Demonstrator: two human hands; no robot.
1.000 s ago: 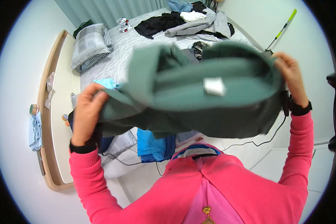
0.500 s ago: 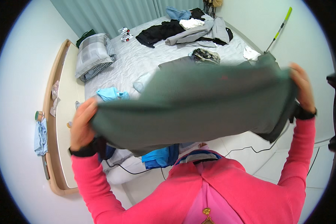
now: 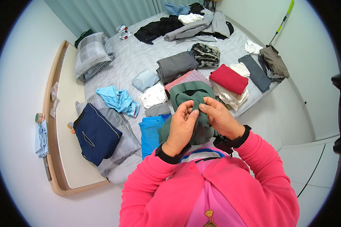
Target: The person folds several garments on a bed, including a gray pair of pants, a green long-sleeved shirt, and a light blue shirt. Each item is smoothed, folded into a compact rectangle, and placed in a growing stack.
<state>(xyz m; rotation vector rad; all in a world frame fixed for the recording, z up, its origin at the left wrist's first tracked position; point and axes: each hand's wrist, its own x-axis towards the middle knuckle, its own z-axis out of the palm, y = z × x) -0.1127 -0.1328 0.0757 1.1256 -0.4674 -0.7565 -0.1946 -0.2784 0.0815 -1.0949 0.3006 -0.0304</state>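
Observation:
A dark green garment [image 3: 193, 87] is bunched in front of me over the near side of the bed, its fabric looping into a rounded, hood-like or collar-like opening at the top. My left hand [image 3: 179, 128] pinches the cloth just below that loop. Close beside it, nearly touching, my right hand [image 3: 224, 119] pinches the same spot with thumb and fingers. The lower part of the garment hangs down between my wrists and is partly hidden by them. Whether a fastener lies between the fingertips, I cannot make out.
Folded clothes lie around the garment on the bed [image 3: 117, 73]: a red one [image 3: 229, 78], a dark grey one [image 3: 176, 66] and a bright blue one [image 3: 150, 134]. A navy zip garment [image 3: 96, 132] rests at left. Loose clothing [image 3: 193, 30] lies at the far end, near a toy robot [image 3: 123, 32].
The green garment, stretched wide and lifted between my spread hands before, is now lowered and gathered. Both hands have come together at its middle, uncovering the folded clothes behind.

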